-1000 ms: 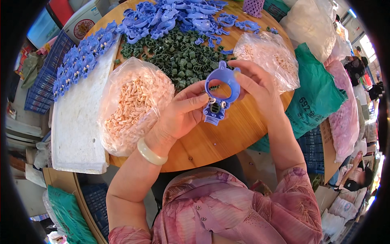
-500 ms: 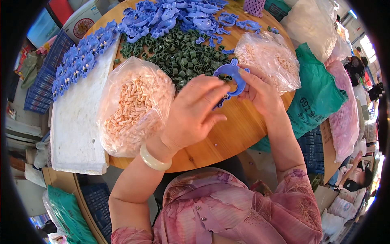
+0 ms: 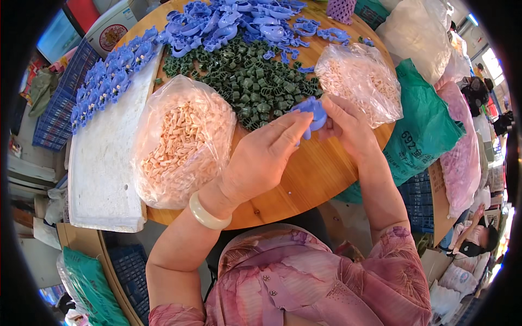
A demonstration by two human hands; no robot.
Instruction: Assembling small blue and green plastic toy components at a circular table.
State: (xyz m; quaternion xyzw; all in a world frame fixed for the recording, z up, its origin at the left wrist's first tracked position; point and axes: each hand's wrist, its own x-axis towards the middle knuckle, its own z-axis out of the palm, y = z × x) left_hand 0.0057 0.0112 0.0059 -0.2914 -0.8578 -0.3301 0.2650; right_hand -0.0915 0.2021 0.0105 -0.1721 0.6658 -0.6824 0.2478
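A curved blue plastic part [image 3: 314, 112] is held up over the near side of the round wooden table, between my two hands. My right hand [image 3: 350, 126] grips its right side with thumb and fingers. The fingers of my left hand [image 3: 266, 155] are pinched together against its left side and hide part of it. Just beyond them is a heap of small dark green plastic pieces [image 3: 244, 81]. Left of my left hand stands an open clear bag [image 3: 182, 144] of small pale peach pieces. A second bag [image 3: 359, 81] of such pieces lies past my right hand.
More blue parts [image 3: 228, 24] are piled at the table's far side. Several finished-looking rows of blue parts [image 3: 111, 81] rest on a white board [image 3: 106, 179] at left. A green sack [image 3: 424, 125] leans at the table's right edge [image 3: 331, 182].
My left hand, whose fingers were spread beside the blue part, has closed onto it. The part has turned in my right hand and come slightly lower.
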